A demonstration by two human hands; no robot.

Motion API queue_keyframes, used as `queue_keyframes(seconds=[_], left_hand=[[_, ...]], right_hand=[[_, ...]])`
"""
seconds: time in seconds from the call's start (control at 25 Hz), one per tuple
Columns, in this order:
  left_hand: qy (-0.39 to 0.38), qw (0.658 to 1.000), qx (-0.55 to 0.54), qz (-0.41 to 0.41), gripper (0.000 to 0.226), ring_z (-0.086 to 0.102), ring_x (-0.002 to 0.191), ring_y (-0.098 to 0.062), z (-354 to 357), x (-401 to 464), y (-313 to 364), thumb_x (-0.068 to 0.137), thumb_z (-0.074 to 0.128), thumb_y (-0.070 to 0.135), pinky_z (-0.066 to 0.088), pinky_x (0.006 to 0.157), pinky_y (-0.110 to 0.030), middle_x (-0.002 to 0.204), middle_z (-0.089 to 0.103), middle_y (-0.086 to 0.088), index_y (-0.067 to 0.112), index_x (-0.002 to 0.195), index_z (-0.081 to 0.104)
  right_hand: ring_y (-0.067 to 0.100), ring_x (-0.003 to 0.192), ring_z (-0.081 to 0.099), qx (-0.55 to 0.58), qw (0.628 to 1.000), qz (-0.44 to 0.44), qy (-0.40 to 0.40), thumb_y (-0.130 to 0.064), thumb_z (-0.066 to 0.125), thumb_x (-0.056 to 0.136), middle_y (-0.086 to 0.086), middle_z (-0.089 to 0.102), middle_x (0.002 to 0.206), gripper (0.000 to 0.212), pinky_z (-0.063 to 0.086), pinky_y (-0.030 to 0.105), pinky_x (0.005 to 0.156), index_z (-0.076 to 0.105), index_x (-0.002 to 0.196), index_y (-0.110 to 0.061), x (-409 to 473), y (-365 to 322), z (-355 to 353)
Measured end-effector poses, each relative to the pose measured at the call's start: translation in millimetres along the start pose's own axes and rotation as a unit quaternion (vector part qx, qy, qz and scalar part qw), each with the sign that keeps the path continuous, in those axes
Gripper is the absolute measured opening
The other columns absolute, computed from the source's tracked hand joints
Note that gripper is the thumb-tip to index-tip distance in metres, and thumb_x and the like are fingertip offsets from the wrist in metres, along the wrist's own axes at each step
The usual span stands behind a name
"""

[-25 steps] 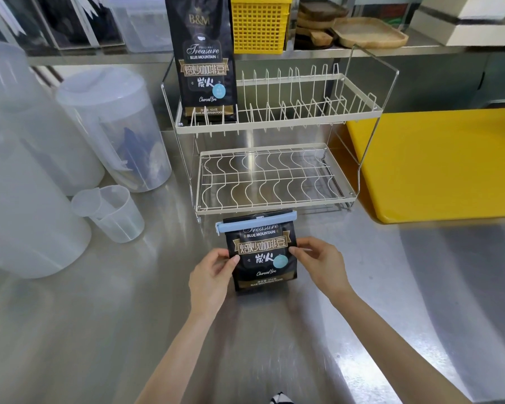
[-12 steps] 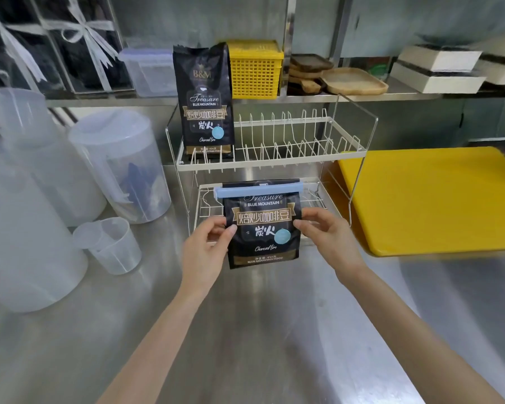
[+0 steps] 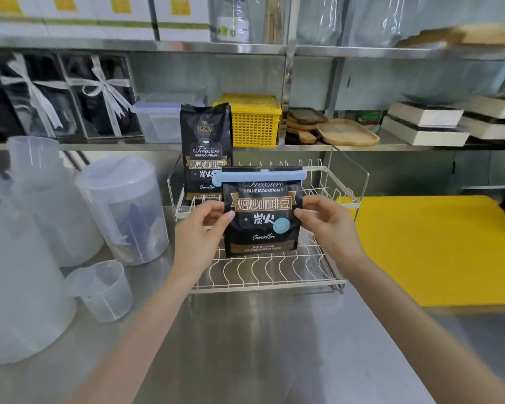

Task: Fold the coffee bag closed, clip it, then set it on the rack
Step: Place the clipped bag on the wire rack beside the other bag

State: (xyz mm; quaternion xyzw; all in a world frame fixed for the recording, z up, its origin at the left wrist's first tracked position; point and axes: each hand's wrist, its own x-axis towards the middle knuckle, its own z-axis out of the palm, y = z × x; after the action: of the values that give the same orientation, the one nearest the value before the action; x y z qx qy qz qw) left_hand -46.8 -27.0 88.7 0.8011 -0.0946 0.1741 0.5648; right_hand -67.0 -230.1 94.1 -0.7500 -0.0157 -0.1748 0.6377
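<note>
Left hand (image 3: 199, 228) and right hand (image 3: 327, 225) pinch the coffee bag (image 3: 261, 217) by its sides — upright, before the rack (image 3: 274, 272). Blue clip (image 3: 260, 175) spans its folded top. Label reads "Treasure BLUE MOUNTAIN"; the bottom print is possibly "454".

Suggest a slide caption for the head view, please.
Both hands carry the clipped coffee bag toward the wire rack.

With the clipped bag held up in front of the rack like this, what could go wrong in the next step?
1. The coffee bag is pinched only at its side edges by the left hand and right hand, so it might slip.
2. The blue clip sticks out past both sides and may catch the rack wires.
3. It may knock the other bag already standing on the upper tier.
</note>
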Motion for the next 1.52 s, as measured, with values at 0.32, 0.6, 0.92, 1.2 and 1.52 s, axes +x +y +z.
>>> queue_keyframes(seconds=[0.32, 0.6, 0.92, 1.2, 1.52], left_hand=[[0.025, 0.999, 0.023, 0.032, 0.017, 0.06, 0.079, -0.012, 8, 50, 14, 0.08, 0.062, 0.022, 0.053, 0.08, -0.032, 0.086, 0.065, -0.001, 0.013, 0.094, 0.064], [0.034, 0.997, 0.04, 0.052, 0.021, 0.056, 0.071, -0.003, 27, 108, 11, 0.079, 0.063, 0.021, 0.047, 0.073, -0.016, 0.083, 0.063, 0.001, 0.011, 0.097, 0.065], [0.013, 0.99, 0.122, 0.063, 0.019, 0.056, 0.073, -0.013, 48, 166, -15, 0.079, 0.063, 0.025, 0.047, 0.069, -0.022, 0.079, 0.062, 0.002, 0.012, 0.094, 0.065], [0.01, 0.969, 0.24, 0.055, 0.02, 0.063, 0.081, -0.019, 62, 177, -31, 0.081, 0.06, 0.029, 0.04, 0.056, -0.026, 0.087, 0.071, -0.004, 0.012, 0.092, 0.065], [-0.023, 0.951, 0.306, 0.034, 0.023, 0.063, 0.085, -0.027, 69, 181, -48, 0.084, 0.056, 0.031, 0.041, 0.061, -0.03, 0.091, 0.072, -0.01, 0.01, 0.093, 0.061]], right_hand=[[0.013, 0.09, 0.061, -0.038, 0.998, -0.051, 0.009, -0.009, 0.057, 0.084, -0.01, 0.062, 0.084, 0.012, 0.056, 0.023, 0.071, 0.06, 0.091, -0.018, 54, -20, 0], [0.016, 0.092, 0.062, -0.061, 0.997, -0.041, 0.023, -0.011, 0.058, 0.083, 0.001, 0.066, 0.09, 0.01, 0.056, 0.031, 0.076, 0.061, 0.092, -0.015, 110, -20, -3], [0.016, 0.087, 0.06, -0.08, 0.996, 0.0, 0.038, -0.013, 0.059, 0.082, -0.002, 0.063, 0.082, 0.008, 0.054, 0.042, 0.084, 0.058, 0.085, -0.02, 165, 4, 6], [0.021, 0.087, 0.061, -0.148, 0.987, 0.018, 0.058, -0.014, 0.063, 0.079, 0.003, 0.065, 0.085, 0.006, 0.052, 0.049, 0.084, 0.06, 0.083, -0.019, 184, 34, 19], [0.018, 0.087, 0.057, -0.234, 0.971, 0.039, 0.039, -0.017, 0.06, 0.082, 0.011, 0.07, 0.101, 0.015, 0.051, 0.041, 0.081, 0.06, 0.094, -0.01, 184, 46, 26]])
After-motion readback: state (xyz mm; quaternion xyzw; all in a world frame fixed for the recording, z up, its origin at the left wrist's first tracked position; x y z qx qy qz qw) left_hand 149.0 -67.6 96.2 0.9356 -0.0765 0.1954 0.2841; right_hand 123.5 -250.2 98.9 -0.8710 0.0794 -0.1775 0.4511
